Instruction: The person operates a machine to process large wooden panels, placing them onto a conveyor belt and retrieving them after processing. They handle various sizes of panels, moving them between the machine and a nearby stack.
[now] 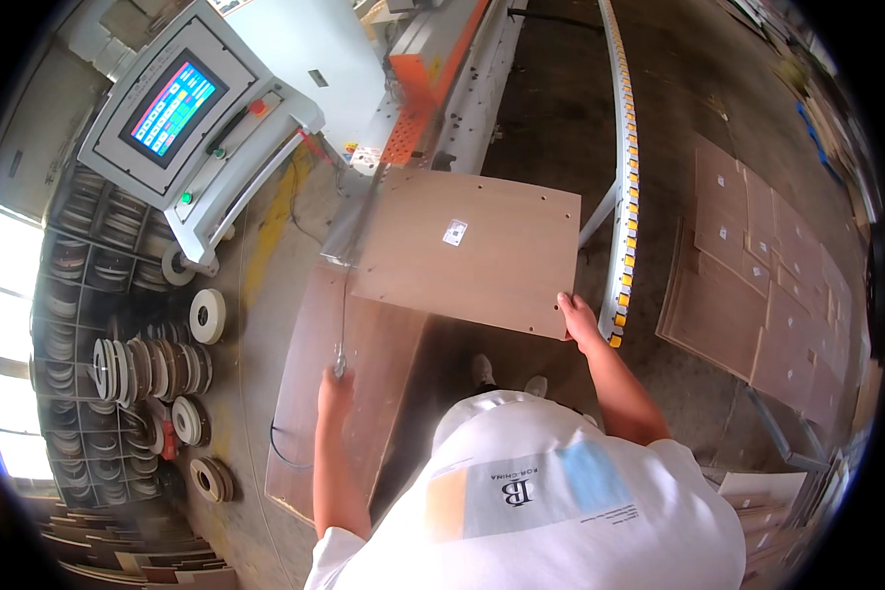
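A brown rectangular panel (482, 265) with small drilled holes and a white label lies with its far-left part at the machine's metal edge (359, 221). Its near-right corner is gripped by my right hand (578, 320), thumb on top and the other fingers hidden below. Closed around an air blow gun (341, 362), my left hand (335, 393) is left of the panel's near edge. The gun's long thin nozzle points away from me, toward the panel's left side. Below the left hand, a larger brown board (305, 413) lies lower down, with a thin blue hose (283, 454) over it.
A control console (177, 123) with a lit screen stands at the far left. Edge-band rolls (152, 369) fill a rack and the floor at left. A curved roller rail (621, 197) runs along the panel's right. Stacked labelled panels (767, 285) lie farther right.
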The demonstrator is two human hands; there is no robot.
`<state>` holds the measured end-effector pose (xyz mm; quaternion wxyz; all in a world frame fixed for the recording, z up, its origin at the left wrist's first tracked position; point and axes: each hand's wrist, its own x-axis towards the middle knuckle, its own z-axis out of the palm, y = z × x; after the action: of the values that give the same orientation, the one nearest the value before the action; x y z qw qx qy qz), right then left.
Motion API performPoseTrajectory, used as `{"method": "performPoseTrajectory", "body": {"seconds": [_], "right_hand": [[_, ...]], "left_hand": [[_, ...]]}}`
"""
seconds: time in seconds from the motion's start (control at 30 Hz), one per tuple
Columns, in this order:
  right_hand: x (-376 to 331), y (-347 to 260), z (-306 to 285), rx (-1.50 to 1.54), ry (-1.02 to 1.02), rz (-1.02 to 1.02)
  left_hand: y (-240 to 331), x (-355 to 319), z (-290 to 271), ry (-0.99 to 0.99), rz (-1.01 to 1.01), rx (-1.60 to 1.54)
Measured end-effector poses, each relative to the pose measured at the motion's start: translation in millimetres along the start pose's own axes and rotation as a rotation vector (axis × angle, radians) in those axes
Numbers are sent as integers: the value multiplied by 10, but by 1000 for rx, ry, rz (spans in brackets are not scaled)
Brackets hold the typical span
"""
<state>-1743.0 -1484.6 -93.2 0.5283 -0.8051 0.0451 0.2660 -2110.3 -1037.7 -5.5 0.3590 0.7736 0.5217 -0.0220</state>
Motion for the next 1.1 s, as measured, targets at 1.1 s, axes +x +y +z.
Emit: {"method": "performPoseTrajectory", "body": {"seconds": [1.1], "right_hand": [[-159,-1087,656,906,-313,360]], "left_hand": [[386,-325,29,-223,-11,-662]]}}
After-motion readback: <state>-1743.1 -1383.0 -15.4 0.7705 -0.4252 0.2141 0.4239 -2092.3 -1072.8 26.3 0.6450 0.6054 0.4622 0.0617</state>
